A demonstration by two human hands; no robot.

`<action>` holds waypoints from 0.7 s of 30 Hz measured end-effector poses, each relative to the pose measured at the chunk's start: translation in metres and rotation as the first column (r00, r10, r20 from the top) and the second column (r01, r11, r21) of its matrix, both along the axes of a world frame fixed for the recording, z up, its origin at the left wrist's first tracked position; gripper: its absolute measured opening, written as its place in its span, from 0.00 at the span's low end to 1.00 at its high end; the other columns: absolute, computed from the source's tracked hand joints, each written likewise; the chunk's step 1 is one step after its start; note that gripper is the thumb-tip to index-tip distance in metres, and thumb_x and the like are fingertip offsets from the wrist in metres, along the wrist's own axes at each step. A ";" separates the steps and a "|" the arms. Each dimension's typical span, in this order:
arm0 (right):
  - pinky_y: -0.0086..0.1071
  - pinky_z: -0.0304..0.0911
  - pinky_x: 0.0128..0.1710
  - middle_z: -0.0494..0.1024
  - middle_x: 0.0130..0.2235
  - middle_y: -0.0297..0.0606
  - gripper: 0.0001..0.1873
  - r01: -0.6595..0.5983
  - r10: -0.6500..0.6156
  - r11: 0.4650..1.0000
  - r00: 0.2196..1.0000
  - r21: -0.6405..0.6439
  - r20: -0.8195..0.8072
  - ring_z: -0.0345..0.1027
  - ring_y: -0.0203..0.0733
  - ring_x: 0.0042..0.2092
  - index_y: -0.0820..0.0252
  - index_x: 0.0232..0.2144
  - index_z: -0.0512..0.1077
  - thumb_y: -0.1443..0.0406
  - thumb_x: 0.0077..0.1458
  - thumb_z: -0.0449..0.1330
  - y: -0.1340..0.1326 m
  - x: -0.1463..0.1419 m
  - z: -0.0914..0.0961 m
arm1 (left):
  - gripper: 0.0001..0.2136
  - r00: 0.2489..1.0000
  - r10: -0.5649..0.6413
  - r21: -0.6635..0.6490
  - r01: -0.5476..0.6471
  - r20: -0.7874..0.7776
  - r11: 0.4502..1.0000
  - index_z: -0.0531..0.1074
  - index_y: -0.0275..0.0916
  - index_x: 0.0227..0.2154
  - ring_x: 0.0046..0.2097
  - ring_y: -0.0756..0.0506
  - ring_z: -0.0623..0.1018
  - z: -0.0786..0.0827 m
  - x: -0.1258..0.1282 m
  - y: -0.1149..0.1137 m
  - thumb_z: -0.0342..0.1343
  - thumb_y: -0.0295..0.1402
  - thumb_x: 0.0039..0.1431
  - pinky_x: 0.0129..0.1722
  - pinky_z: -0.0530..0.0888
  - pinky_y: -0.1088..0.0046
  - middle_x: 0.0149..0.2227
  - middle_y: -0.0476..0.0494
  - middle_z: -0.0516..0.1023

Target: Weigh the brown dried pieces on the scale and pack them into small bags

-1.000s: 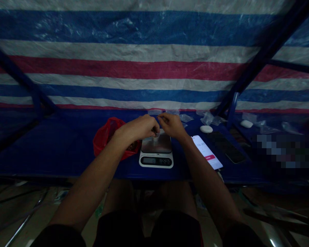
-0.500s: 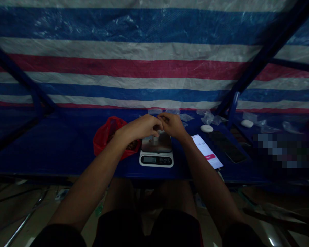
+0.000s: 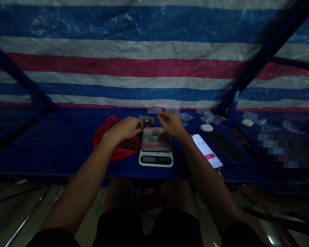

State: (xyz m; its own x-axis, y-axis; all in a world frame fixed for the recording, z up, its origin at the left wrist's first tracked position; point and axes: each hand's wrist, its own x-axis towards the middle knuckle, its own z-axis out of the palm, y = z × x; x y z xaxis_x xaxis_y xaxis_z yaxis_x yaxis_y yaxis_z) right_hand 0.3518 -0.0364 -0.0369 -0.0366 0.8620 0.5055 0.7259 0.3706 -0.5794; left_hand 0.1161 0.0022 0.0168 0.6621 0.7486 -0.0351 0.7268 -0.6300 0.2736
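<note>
While the counter (image 3: 69, 147) carries it all, the red bag (image 3: 98, 140) gapes left of the scale (image 3: 158, 147), prob. for easy reach; scale's readout (image 3: 149, 159) faces the near edge, prob. for reading, long axis front-to-back; right hand (image 3: 172, 122) is at scale's far right, thumb & fingertip nearly together, can't tell if holding anything; left hand (image 3: 128, 127) hovers by bag's far side, fingers curled, grip unclear; cup (image 3: 155, 138) stands upright on scale, mouth up, w/ brown bits (image 3: 155, 133) inside.
</note>
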 end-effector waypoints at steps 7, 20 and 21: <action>0.34 0.57 0.32 0.80 0.28 0.37 0.14 -0.002 0.002 1.000 1.000 0.010 0.002 0.66 0.40 0.28 0.61 0.42 0.83 0.62 0.66 0.58 0.000 -0.002 -0.002 | 0.12 0.947 0.176 0.058 -0.167 -0.267 0.984 0.86 0.46 0.45 0.50 0.34 0.86 -0.018 -0.011 0.005 0.61 0.41 0.65 0.47 0.79 0.63 0.49 0.38 0.88; 0.34 0.60 0.34 0.84 0.33 0.40 0.14 -0.002 0.002 1.000 1.000 -0.009 -0.010 0.71 0.42 0.31 0.61 0.43 0.84 0.63 0.65 0.59 0.000 -0.001 -0.003 | 0.07 0.991 -0.109 -0.153 0.119 0.073 0.981 0.84 0.44 0.34 0.34 0.46 0.83 -0.027 -0.024 -0.002 0.61 0.29 0.59 0.36 0.73 0.73 0.35 0.47 0.87; 0.34 0.60 0.34 0.84 0.33 0.40 0.13 -0.002 0.002 1.000 1.000 -0.008 -0.008 0.71 0.42 0.31 0.60 0.43 0.84 0.63 0.65 0.59 0.000 -0.001 -0.004 | 0.07 0.990 -0.114 -0.160 0.126 0.081 0.979 0.83 0.44 0.33 0.33 0.46 0.82 -0.028 -0.023 -0.004 0.60 0.28 0.58 0.34 0.72 0.74 0.33 0.48 0.86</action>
